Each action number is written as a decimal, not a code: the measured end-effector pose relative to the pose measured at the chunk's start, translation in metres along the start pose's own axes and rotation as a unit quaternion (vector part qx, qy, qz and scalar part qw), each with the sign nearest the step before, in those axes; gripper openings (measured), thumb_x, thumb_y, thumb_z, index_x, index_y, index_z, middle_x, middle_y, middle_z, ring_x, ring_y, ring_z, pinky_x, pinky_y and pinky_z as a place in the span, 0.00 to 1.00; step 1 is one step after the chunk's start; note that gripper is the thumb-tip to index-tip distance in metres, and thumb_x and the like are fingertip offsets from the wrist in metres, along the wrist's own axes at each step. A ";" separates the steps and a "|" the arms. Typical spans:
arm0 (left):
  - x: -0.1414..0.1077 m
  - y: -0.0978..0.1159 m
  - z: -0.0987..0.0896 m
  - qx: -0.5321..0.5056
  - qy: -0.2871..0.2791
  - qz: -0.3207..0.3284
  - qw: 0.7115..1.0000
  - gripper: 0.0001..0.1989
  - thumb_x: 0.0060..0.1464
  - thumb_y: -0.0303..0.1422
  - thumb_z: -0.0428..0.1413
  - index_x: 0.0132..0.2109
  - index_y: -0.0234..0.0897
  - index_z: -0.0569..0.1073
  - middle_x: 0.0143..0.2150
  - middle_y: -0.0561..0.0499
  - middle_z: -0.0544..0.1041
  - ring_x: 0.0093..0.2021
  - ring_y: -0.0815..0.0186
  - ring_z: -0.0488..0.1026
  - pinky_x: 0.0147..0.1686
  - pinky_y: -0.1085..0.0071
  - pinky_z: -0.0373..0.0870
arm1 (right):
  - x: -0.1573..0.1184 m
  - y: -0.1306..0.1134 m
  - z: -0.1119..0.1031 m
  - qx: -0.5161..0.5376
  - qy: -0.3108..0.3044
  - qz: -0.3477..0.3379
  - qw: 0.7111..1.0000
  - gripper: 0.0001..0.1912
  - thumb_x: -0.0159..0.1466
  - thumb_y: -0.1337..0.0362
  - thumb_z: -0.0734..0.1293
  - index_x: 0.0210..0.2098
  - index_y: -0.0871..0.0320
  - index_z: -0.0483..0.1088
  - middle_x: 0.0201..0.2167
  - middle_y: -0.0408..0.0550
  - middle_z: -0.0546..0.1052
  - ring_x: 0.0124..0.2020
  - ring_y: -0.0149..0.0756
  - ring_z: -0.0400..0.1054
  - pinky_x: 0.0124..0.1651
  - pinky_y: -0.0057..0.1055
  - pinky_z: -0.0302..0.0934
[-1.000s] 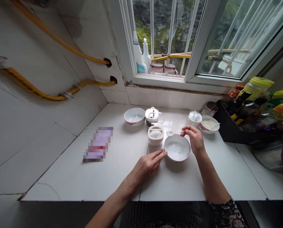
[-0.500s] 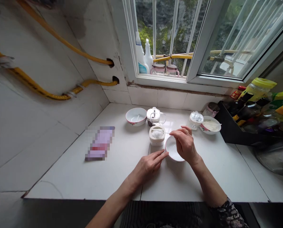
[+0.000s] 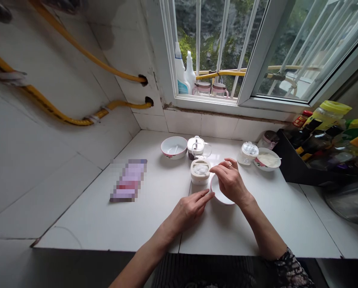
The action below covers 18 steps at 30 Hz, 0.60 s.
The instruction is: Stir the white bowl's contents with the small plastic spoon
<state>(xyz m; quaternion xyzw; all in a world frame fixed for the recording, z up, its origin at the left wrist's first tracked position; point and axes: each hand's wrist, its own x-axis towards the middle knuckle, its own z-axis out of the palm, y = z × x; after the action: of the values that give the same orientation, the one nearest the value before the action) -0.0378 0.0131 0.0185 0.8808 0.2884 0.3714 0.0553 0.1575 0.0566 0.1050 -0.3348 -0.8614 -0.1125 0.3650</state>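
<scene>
My right hand [image 3: 231, 180] is closed in a pinch over a small white bowl [image 3: 222, 193]. Its fingertips meet the edge of an open seasoning jar [image 3: 199, 179], pinching the thin handle of a small spoon, now mostly hidden. White grains [image 3: 201, 170] fill the jar. Stretched-out fingers of my left hand [image 3: 193, 206] touch the bowl's left rim, with the palm low over the counter. Part of the bowl is covered by my right hand. Just behind the open jar stands a second jar [image 3: 196, 145] with dark contents and its clear lid raised.
A floral bowl [image 3: 174, 148] holding a spoon is at back left. Right of my hands are a lidded jar [image 3: 248, 154] and a bowl of white food [image 3: 267, 161]. A black box [image 3: 299, 170] of bottles stands farther right. A blurred purple item [image 3: 129, 181] lies left.
My right hand has moved slightly left, closer to the jar, and the spoon handle that showed earlier is now mostly out of sight. My left hand stays at the bowl.
</scene>
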 end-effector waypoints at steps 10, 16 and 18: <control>0.002 0.002 -0.002 0.001 0.013 0.006 1.000 0.23 0.64 0.20 0.46 0.63 0.35 0.67 0.53 0.41 0.78 0.50 0.60 0.80 0.45 0.65 0.82 | 0.002 -0.001 0.006 -0.022 0.011 -0.030 0.999 0.19 0.64 0.81 0.55 0.40 0.55 0.70 0.33 0.45 0.80 0.35 0.37 0.68 0.57 0.39 0.55; 0.002 0.001 0.001 0.002 0.019 0.008 1.000 0.21 0.65 0.21 0.47 0.62 0.34 0.68 0.52 0.40 0.79 0.49 0.60 0.80 0.44 0.65 0.82 | 0.002 -0.003 0.015 -0.053 -0.014 -0.034 0.998 0.19 0.60 0.84 0.55 0.35 0.55 0.69 0.29 0.43 0.79 0.32 0.36 0.65 0.57 0.38 0.55; 0.002 0.001 0.001 0.004 0.023 0.007 1.000 0.21 0.65 0.21 0.46 0.62 0.34 0.68 0.52 0.41 0.79 0.49 0.60 0.80 0.44 0.65 0.82 | 0.004 -0.003 0.012 -0.050 -0.014 -0.039 0.998 0.19 0.61 0.84 0.55 0.35 0.56 0.69 0.29 0.43 0.79 0.33 0.36 0.66 0.57 0.39 0.54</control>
<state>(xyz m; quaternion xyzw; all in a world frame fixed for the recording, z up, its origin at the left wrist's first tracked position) -0.0360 0.0137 0.0190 0.8744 0.2850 0.3905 0.0423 0.1475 0.0614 0.0994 -0.3202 -0.8723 -0.1643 0.3309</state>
